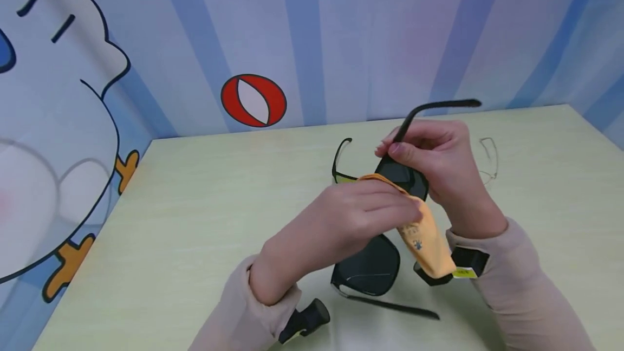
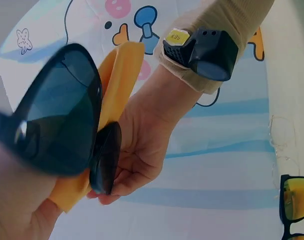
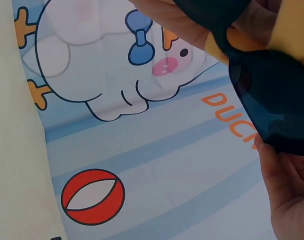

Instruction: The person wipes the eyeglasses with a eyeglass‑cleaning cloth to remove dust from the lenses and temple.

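Observation:
A pair of black sunglasses [image 1: 372, 264] with dark lenses is held up over the table, between both hands. My right hand [image 1: 446, 161] pinches its upper end by the hinge, where one temple sticks up and out to the right. Folded around the middle of the sunglasses is an orange cloth [image 1: 426, 242], which my left hand [image 1: 351, 215] grips. The cloth lies against a lens, and its loose end hangs to the right. From the left wrist view, a dark lens [image 2: 67, 110] shows in front of the cloth; some left fingertips are hidden. The second temple points down right.
Behind the hands on the pale table [image 1: 195, 221] lie glasses with yellow lenses [image 1: 343, 177]. Thin wire-framed glasses [image 1: 496, 158] lie at the right, partly behind the right hand. A striped cartoon backdrop [image 1: 336, 42] stands along the far edge.

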